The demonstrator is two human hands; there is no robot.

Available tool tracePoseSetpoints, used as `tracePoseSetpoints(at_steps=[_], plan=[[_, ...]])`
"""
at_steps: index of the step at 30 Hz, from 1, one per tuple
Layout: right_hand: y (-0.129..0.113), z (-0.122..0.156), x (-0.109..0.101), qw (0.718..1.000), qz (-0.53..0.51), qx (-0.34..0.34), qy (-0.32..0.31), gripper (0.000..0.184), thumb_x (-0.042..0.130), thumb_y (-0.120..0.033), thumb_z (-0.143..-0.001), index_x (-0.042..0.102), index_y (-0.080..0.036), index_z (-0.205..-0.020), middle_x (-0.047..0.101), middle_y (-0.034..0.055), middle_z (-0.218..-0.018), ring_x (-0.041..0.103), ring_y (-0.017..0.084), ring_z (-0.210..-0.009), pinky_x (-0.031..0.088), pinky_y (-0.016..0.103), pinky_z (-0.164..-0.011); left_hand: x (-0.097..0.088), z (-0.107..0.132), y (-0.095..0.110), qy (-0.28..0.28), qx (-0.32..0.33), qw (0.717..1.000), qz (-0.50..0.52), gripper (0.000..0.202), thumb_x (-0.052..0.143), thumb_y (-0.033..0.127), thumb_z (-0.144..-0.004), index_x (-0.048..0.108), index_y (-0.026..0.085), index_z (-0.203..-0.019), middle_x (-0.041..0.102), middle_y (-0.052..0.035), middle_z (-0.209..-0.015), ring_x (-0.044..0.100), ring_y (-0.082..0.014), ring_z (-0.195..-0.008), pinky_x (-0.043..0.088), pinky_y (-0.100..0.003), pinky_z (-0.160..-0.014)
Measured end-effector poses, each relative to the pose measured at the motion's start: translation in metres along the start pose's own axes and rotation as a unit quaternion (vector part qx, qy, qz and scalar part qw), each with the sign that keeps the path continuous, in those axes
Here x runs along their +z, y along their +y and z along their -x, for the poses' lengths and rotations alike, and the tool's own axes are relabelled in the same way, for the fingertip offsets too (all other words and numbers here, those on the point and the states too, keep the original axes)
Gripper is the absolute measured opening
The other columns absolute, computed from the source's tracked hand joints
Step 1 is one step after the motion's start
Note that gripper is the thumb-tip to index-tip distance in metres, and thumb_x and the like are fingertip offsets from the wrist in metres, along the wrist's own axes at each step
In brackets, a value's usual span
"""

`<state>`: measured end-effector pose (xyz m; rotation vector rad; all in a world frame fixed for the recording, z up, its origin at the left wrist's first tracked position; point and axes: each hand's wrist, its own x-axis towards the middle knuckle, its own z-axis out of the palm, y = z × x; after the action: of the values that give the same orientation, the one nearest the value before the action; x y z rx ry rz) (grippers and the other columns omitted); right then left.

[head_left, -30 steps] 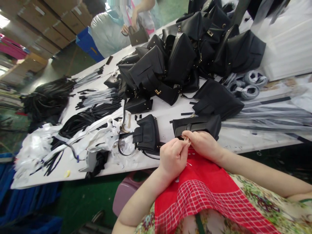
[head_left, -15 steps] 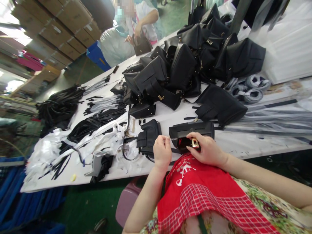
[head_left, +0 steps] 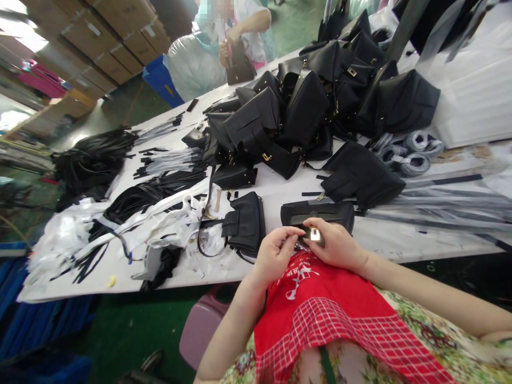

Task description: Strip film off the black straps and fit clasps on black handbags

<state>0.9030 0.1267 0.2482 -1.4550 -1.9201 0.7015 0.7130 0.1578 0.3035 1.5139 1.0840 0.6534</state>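
A black handbag (head_left: 336,212) lies on the table right in front of me. My right hand (head_left: 336,246) grips the bag's strap end, which carries a shiny gold clasp (head_left: 315,234), between thumb and fingers. Close on its left, my left hand (head_left: 278,250) is closed in a pinch at the edge of that strap end. Whatever the left fingertips hold is too small to make out. Another black handbag (head_left: 245,221) with a thin strap rests just left of my left hand.
Black handbags (head_left: 306,106) are heaped at the table's middle. Black straps (head_left: 156,194) and white wrapping scraps (head_left: 68,234) cover the left side. Wrapped grey strips (head_left: 448,194) and rolls (head_left: 416,163) lie right. Across the table, a person (head_left: 250,32) handles a bag. A pink stool (head_left: 200,325) stands below.
My left hand has moved right, from beside the bag to the clasp end. The right hand still grips the strap end, whose clasp now faces up more. The co-worker's hands have shifted on their bag.
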Motion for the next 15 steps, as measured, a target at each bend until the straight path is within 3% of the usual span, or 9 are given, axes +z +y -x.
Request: tracePoseSetpoints(at_steps=[2,4,15], plan=[[0.000,0.000,0.000,1.000,0.004,0.001,0.001,0.037,0.058,-0.027,-0.083,0.051,-0.018,-0.119,0.070,0.0098,-0.110,0.070,0.024,-0.091,0.054,0.035,-0.082,0.006,-0.003,0.003,-0.003,0.051,0.995,-0.086,0.017,0.056,0.028,-0.090,0.071,0.020,-0.090,0.069,-0.0042,-0.081,0.062,-0.0150,-0.074,0.049,-0.027,-0.070],[-0.001,0.001,-0.001,1.000,0.002,0.002,0.000,0.038,0.057,-0.026,-0.082,0.051,-0.018,-0.118,0.070,0.0099,-0.109,0.070,0.024,-0.090,0.054,0.036,-0.082,0.010,-0.006,0.004,0.003,0.077,0.988,-0.134,0.012,0.060,0.023,-0.087,0.071,0.020,-0.087,0.070,-0.0033,-0.080,0.062,-0.0151,-0.074,0.049,-0.028,-0.071],[0.004,0.002,0.003,1.000,-0.009,-0.011,0.003,0.046,0.056,-0.017,-0.073,0.049,-0.015,-0.119,0.069,0.0110,-0.109,0.068,0.024,-0.095,0.054,0.036,-0.086,0.022,-0.010,0.002,-0.065,0.115,0.968,-0.213,0.009,0.060,0.015,-0.084,0.064,0.020,-0.078,0.068,-0.0026,-0.078,0.061,-0.0167,-0.075,0.048,-0.029,-0.076]])
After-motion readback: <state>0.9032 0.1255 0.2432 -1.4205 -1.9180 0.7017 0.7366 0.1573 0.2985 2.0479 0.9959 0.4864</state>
